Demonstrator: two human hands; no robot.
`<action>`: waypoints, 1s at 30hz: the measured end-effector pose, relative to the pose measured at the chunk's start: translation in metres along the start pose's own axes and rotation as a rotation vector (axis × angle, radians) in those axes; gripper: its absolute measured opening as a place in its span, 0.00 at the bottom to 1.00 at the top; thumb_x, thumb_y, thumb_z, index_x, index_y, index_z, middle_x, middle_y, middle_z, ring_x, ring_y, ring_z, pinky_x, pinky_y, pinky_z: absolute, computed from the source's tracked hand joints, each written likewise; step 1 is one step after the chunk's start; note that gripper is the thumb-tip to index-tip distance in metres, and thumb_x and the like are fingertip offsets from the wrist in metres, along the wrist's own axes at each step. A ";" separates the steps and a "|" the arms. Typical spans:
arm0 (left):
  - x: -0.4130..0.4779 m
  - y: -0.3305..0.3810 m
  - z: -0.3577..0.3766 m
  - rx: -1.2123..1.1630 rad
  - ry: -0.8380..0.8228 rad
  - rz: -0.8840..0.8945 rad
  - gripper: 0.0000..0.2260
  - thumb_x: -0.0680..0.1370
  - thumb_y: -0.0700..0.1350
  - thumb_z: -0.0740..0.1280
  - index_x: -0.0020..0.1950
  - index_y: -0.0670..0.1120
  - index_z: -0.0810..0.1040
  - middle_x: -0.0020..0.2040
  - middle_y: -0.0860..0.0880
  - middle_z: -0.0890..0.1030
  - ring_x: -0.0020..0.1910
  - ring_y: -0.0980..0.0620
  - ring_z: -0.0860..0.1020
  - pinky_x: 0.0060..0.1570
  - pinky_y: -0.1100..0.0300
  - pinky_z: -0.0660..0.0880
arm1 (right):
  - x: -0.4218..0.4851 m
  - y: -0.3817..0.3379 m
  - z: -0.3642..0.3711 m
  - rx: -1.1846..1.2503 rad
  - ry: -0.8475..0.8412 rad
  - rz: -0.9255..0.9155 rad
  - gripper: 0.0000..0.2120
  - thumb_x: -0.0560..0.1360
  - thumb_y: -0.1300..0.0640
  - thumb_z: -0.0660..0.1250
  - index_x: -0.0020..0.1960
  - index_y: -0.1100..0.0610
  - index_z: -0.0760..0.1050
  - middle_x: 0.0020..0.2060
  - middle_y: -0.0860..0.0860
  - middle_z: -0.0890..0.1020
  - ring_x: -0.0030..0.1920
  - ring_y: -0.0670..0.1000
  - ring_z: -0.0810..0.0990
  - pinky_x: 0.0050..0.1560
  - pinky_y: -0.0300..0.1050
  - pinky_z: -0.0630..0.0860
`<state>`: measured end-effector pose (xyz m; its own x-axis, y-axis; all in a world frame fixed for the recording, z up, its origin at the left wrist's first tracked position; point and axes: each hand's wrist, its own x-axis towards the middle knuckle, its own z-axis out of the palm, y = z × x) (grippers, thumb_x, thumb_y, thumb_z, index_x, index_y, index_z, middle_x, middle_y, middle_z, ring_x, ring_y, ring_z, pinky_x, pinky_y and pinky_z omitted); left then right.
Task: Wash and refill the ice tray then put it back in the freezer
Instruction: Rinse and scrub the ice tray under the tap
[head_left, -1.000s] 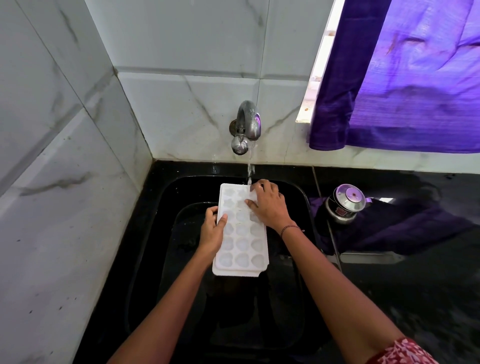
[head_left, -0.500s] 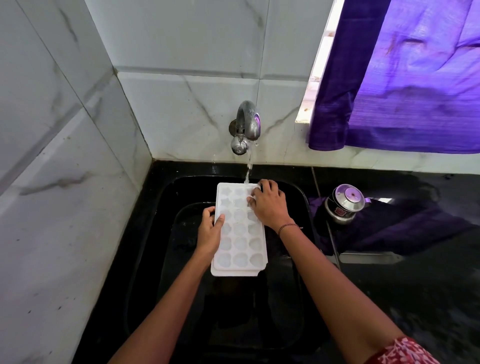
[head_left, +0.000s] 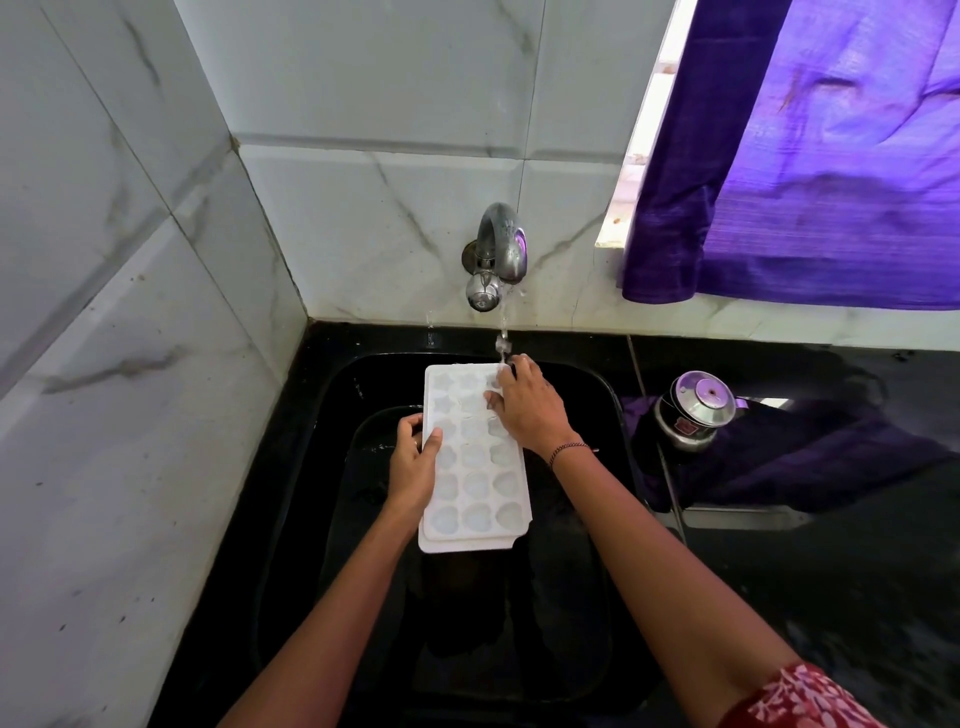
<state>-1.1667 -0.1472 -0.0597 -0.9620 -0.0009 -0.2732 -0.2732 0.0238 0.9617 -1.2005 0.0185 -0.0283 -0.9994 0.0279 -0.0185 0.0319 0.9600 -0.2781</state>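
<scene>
The left hand (head_left: 415, 462) grips the ice tray (head_left: 475, 488) by its left long edge, thumb on top. The right hand (head_left: 532, 410) lies on its far right corner, fingers bent over the cavities. The tray is held over the black sink (head_left: 587, 395), cavities up, with its long axis running away from the person and its far end under the water (head_left: 503, 332) from the tap (head_left: 501, 249). Since half a second ago the tray has shifted only slightly left, and both hands keep their places. There is one tray, three cavities across, one tap, and one steel pot (head_left: 693, 415) on the desk (head_left: 831, 571).
</scene>
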 end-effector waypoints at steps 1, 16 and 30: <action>0.001 0.000 0.001 -0.005 -0.005 0.002 0.12 0.80 0.44 0.61 0.63 0.45 0.66 0.54 0.45 0.78 0.48 0.48 0.80 0.43 0.57 0.77 | 0.000 -0.001 0.000 0.057 0.008 0.012 0.20 0.81 0.51 0.57 0.68 0.61 0.65 0.70 0.58 0.64 0.73 0.56 0.60 0.71 0.50 0.64; 0.014 0.015 0.030 0.038 -0.023 0.158 0.07 0.82 0.43 0.55 0.58 0.46 0.68 0.51 0.49 0.76 0.49 0.55 0.75 0.45 0.69 0.73 | -0.009 -0.028 0.008 -0.150 -0.002 -0.223 0.35 0.74 0.44 0.32 0.77 0.59 0.46 0.77 0.55 0.47 0.77 0.52 0.44 0.75 0.52 0.40; 0.025 0.018 0.033 0.022 0.017 0.115 0.09 0.82 0.43 0.56 0.60 0.44 0.68 0.52 0.46 0.77 0.47 0.51 0.77 0.46 0.59 0.76 | -0.025 -0.006 0.001 -0.155 0.004 -0.009 0.35 0.78 0.37 0.36 0.77 0.59 0.41 0.76 0.54 0.41 0.75 0.50 0.36 0.75 0.53 0.36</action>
<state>-1.1956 -0.1139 -0.0498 -0.9869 -0.0137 -0.1606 -0.1611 0.0468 0.9858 -1.1756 0.0121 -0.0273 -0.9997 0.0198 -0.0124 0.0212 0.9917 -0.1267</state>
